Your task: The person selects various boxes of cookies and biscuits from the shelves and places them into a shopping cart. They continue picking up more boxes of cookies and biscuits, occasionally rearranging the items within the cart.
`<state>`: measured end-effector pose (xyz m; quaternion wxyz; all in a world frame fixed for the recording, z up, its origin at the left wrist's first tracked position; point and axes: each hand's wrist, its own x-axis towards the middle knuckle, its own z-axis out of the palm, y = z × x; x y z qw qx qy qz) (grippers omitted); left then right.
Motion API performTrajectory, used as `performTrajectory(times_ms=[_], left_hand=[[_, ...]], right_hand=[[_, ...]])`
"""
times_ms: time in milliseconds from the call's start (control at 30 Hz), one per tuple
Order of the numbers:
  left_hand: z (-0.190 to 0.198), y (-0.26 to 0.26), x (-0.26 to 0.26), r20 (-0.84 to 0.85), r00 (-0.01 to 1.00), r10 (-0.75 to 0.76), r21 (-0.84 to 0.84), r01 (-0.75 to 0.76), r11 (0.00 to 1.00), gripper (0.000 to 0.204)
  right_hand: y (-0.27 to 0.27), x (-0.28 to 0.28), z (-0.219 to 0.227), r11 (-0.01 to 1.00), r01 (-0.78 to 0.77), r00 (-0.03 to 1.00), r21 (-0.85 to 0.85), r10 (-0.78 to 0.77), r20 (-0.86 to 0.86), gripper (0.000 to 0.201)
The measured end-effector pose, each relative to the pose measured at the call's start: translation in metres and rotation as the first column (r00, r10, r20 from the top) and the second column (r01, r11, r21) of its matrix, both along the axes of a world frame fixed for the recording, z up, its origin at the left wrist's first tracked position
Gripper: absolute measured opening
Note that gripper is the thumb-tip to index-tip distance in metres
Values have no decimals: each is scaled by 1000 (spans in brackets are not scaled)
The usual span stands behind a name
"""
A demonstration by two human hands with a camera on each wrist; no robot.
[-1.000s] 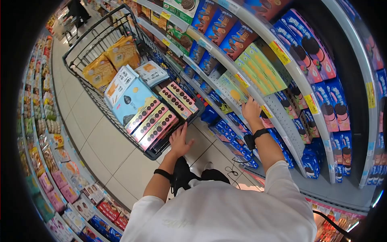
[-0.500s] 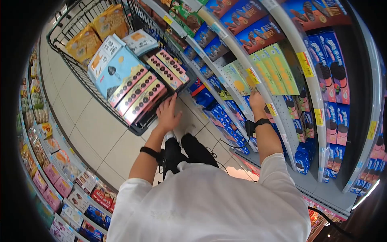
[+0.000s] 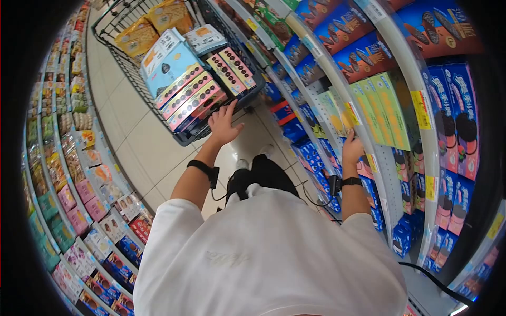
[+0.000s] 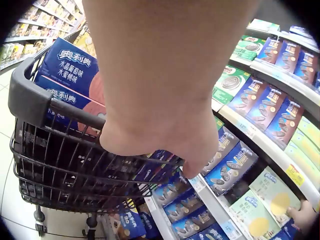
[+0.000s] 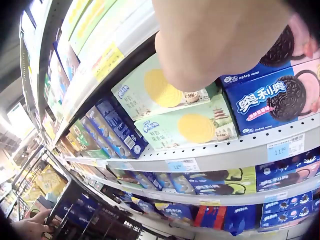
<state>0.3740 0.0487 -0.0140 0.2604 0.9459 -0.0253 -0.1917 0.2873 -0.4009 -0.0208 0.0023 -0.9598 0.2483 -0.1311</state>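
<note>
My left hand [image 3: 224,126] rests on the rear bar of the shopping cart [image 3: 184,138], fingers laid over it and thumb apart. The right wrist view shows this hand [image 5: 35,227] at the black handle. At the shelf, my right hand [image 3: 353,148] pinches the edge of a light green box [image 3: 337,113]; its fingertips are partly hidden. From the left wrist view, the hand [image 4: 302,218] meets the right edge of one of two light green boxes [image 4: 275,195]. In the right wrist view it covers the right end of the upper box [image 5: 155,85], which lies against a lower one [image 5: 185,127].
Inside the cart are pink boxes [image 3: 191,100], a light blue bag [image 3: 171,66] and yellow bags [image 3: 168,16]. Blue and pink cookie boxes [image 5: 275,100] stand right of the green ones. More stocked shelves [image 3: 79,174] line the left side, across the tiled floor [image 3: 126,131].
The head view has shifted, so cart and shelves appear displaced. My left hand stays at the cart's bar. The right hand remains beside the light green box, its fingers now more bent.
</note>
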Motion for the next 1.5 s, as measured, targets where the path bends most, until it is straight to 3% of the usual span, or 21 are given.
performTrajectory(times_ms=[67, 167, 333, 400, 533, 600, 700, 767, 833, 900, 967, 1100, 1167, 1367, 1500], left_hand=[[0, 0, 7, -11, 1000, 17, 20, -16, 1000, 88], [-5, -2, 10, -38, 999, 4, 25, -3, 1000, 87], [-10, 4, 13, -134, 989, -57, -28, 53, 998, 97], [-11, 5, 9, -141, 987, -72, -32, 68, 997, 99], [-9, 10, 5, -229, 956, -182, -63, 172, 983, 103], [0, 14, 10, -297, 916, -271, -108, 250, 962, 99], [-16, 23, 9, -316, 896, -313, -182, 267, 946, 92], [2, 27, 7, -328, 894, -304, -166, 263, 950, 85], [-10, 34, 3, -330, 872, -361, -162, 325, 932, 84], [-19, 37, 0, -273, 890, -365, -183, 324, 928, 86], [-16, 41, -1, -231, 881, -413, -212, 368, 905, 89], [-19, 46, -11, -210, 881, -423, -276, 362, 890, 91], [-22, 48, -15, -200, 880, -430, -250, 378, 891, 91], [-32, 61, -25, -198, 860, -470, -284, 408, 867, 83], [-27, 82, -35, -158, 847, -507, -296, 449, 843, 87]], right_hand=[[4, 2, 1, 998, 25, 998, -62, -21, 66, 55], [11, 2, 20, 996, 92, 993, -2, -92, -78, 49], [17, 1, 26, 996, 45, 998, 77, -42, -40, 42], [25, -3, 19, 981, 180, 972, -77, -189, -141, 42], [52, 0, 33, 947, 312, 915, -73, -320, -246, 45], [54, -5, 30, 958, 249, 958, -141, -265, -109, 44], [45, -12, 18, 970, 153, 988, -190, -151, 24, 45], [54, -7, 32, 979, 111, 991, -168, -97, 91, 42], [58, -4, 38, 976, 217, 976, 33, -218, 11, 44], [67, -2, 40, 980, 198, 976, 15, -198, 94, 42], [77, -1, 40, 975, 136, 933, 176, -186, 307, 46], [92, -12, 47, 956, 152, 944, 249, -215, 251, 52], [88, -20, 43, 977, 36, 967, 209, -87, 241, 55], [109, -37, 66, 975, -13, 965, 221, -46, 257, 50], [143, -31, 93, 926, -84, 946, 368, -43, 322, 49]])
